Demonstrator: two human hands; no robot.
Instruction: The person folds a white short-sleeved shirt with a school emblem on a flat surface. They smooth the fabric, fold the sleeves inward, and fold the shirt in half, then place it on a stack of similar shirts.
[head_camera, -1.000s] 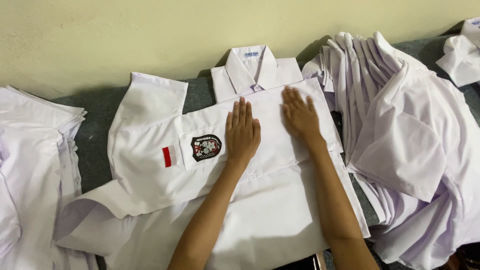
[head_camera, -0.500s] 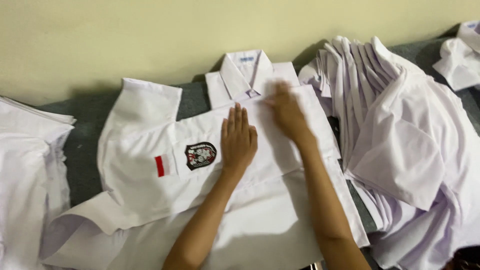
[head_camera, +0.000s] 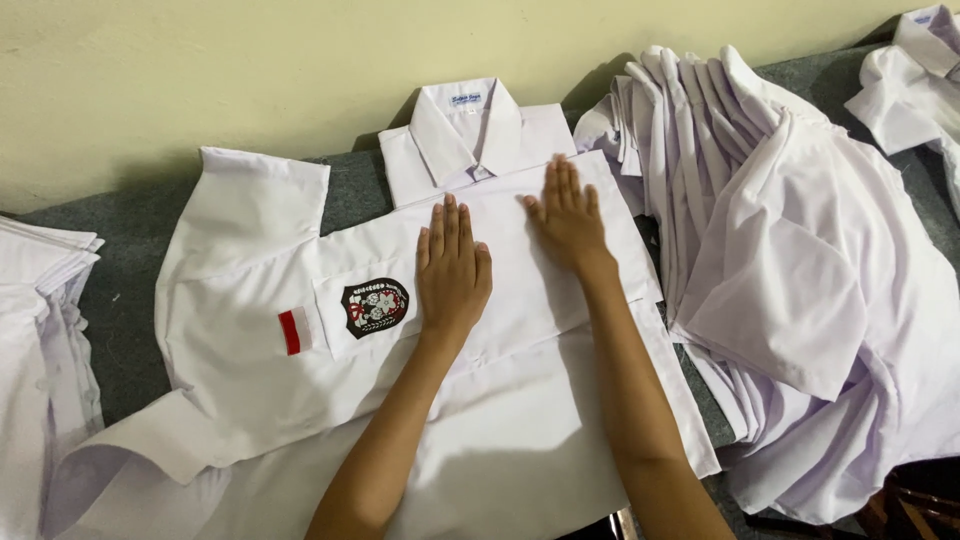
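Both hands lie flat on a white shirt spread across the grey surface, collar toward the wall. The left hand rests palm down just right of the dark badge on the shirt's folded-over panel, fingers straight and close together, pointing at the collar; it grips nothing, only presses the cloth. The right hand sits a little nearer the collar than the left, also palm down and fully spread flat, fingers together (thumb angled out toward the left hand). Both forearms run up from the bottom edge, the right one straighter, the left slanting in from lower down.

A small red-and-white patch sits just left of the badge. Right of the shirt lies a loose heap of white shirts; left of it, a neater stack of folded white cloth.
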